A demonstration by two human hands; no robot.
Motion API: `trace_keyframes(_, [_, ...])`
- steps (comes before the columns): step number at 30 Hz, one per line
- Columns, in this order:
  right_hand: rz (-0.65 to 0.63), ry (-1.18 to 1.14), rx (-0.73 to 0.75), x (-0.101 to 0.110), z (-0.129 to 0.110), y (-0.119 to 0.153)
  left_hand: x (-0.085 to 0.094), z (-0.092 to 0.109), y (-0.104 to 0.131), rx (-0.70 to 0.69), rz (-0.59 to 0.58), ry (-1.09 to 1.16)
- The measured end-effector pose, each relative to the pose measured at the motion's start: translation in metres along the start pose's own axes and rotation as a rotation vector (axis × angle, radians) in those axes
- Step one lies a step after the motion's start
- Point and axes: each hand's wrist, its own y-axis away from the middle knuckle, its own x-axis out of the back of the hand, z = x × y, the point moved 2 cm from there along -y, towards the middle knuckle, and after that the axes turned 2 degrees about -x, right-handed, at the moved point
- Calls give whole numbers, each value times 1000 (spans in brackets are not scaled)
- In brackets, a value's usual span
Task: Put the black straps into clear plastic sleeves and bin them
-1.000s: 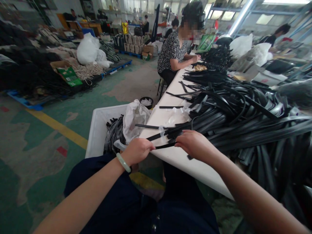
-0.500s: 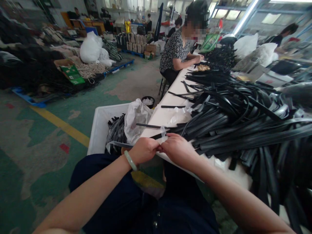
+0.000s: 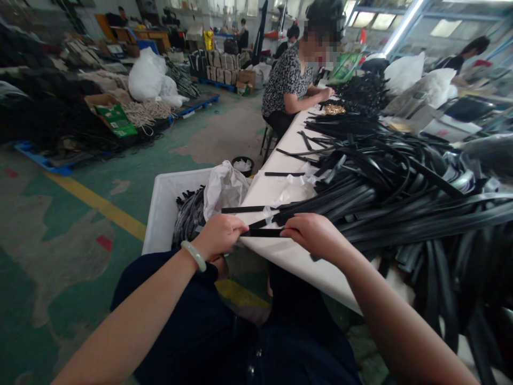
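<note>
A black strip is stretched level between my two hands, over the near edge of the white table. My left hand, with a pale green bangle on the wrist, pinches its left end. The fingers of my right hand are closed on its right end. Just beyond lie another black strip and bits of clear film. A large heap of black strips spreads over the table to the right of my right hand.
A white bin holding dark strips and a whitish bag stands left of the table. Farther along, a person in a patterned shirt sits at the table beside gold pieces. A black bucket is on the floor.
My hands, which were together, have moved apart, left hand leftward and right hand rightward. The black strip now shows between them.
</note>
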Motion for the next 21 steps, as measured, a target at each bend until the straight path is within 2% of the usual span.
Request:
trace_keyframes(2, [-5,16,-30,1,-3,-1,-2,4,-2,-7,-20,48])
trace_keyframes(6, [-23,17,100,-3,-13,-1,-6,10,-3,-36,-94,199])
trace_keyframes(9, [-1,-5,29,0,-3,8,-3,5,0,58,-68,324])
trace_keyframes(12, [-10,-8,-38,2,2,15,-6,6,-2,142,-105,496])
trace_keyframes(16, [-1,0,83,-5,-16,11,-16,20,-8,79,-187,670])
trace_keyframes(18, [89,-83,139,-9,-18,10,-17,21,-7,113,-203,735])
trace_keyframes(19, [197,-145,118,-10,-14,11,-16,19,-6,160,-192,759])
trace_keyframes(21, [519,-339,-38,-11,-1,19,-12,15,-3,254,-138,797])
